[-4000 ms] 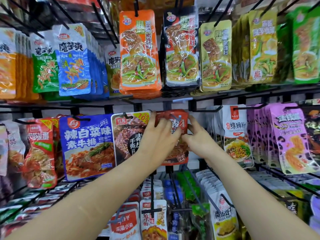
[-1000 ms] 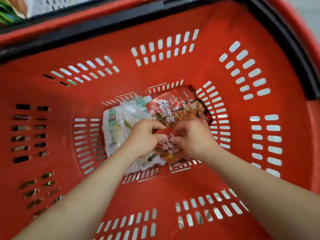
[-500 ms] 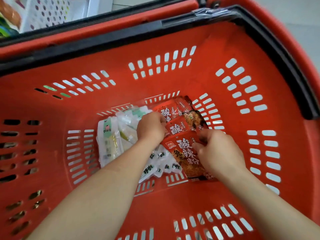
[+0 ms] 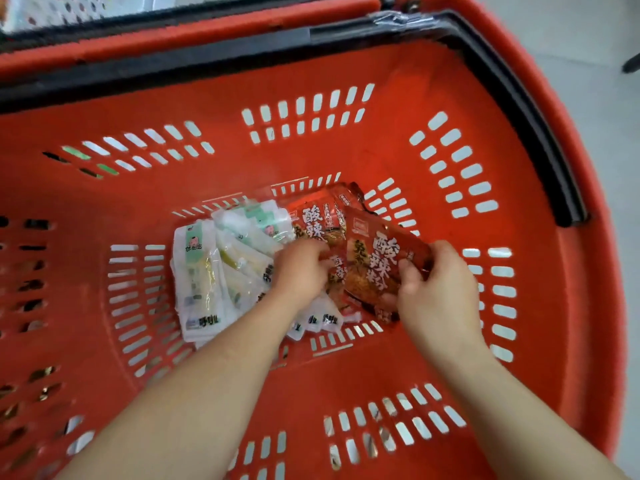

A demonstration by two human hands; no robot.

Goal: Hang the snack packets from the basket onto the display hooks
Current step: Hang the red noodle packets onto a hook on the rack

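Red plastic basket point(image 4: 346, 161) walls all round. Right of floor centre, holds one red packet point(image 4: 377, 258) tilted in the right hand's point(image 4: 441, 289) closed grip, presumably to peel it free; pins the red pile point(image 4: 313, 223) under the left hand's point(image 4: 299, 271) curled grip.

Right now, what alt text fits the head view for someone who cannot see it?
Looking down into a red basket, a person's right hand grips a red packet by its edge while the curled left hand rests on more red packets. White packets lie beside them on the basket floor.
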